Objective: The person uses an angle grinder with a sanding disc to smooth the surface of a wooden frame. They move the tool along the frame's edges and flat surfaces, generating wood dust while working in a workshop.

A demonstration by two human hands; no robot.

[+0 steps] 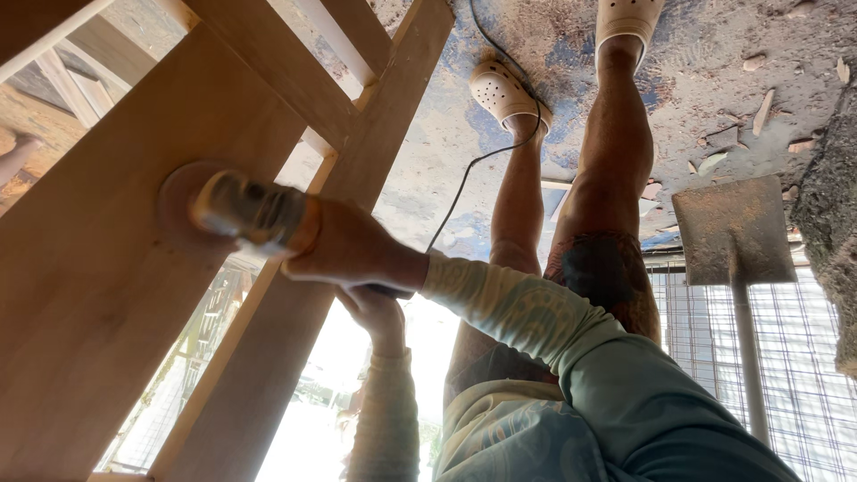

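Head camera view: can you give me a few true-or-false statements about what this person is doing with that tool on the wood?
1. The right hand grips a sander pressed against a wooden panel. True.
2. The person wears black boots. False: they wear pale perforated clogs.
3. A shovel stands beside the legs. True.
4. The floor is swept clean. False: sawdust and wood chips cover it.

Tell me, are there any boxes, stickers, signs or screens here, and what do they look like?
None: no package, label, sign or screen shows.
There are only a sander gripped in the right hand against a pale wooden frame, the left hand beneath it, a black cord and a dusty shovel.
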